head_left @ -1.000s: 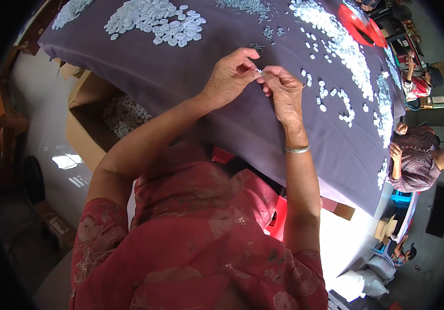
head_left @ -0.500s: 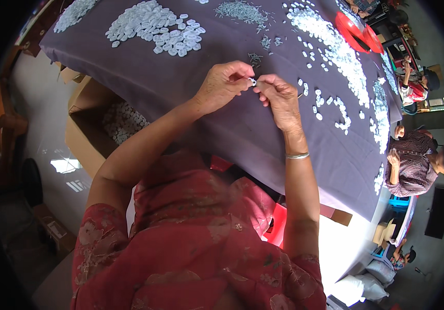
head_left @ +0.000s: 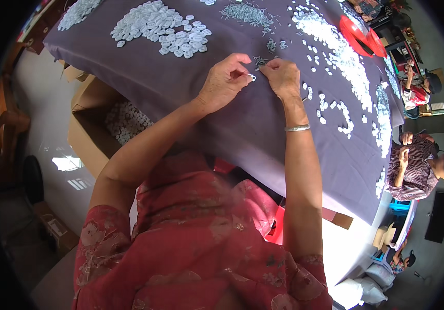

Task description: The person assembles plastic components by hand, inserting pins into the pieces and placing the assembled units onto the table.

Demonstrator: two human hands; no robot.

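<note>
Between thumb and forefinger, my left hand (head_left: 224, 82) pinches a small white plastic clip (head_left: 252, 77) with a hooked end. My right hand (head_left: 283, 77), a silver bangle on its wrist, reaches beyond it with the fingertips drawn together at a small heap of thin grey nails (head_left: 259, 61). Whatever those fingertips hold is too small to make out. Further off lies a larger pile of the grey nails (head_left: 247, 14). White plastic pieces (head_left: 149, 23) are heaped to the left, and a long bank of small white clips (head_left: 338, 51) stretches along the right.
A dark purple cloth (head_left: 247, 124) covers the table. Loose white pieces (head_left: 345, 120) lie right of my hand. Red bowls (head_left: 355, 39) stand at the far right. Below the left table edge, an open cardboard box (head_left: 85, 113) holds white pieces. Other people (head_left: 415, 165) work across the table.
My right hand has left the clip and moved away from my body to the small nail heap. My left hand still holds the clip, almost in place.
</note>
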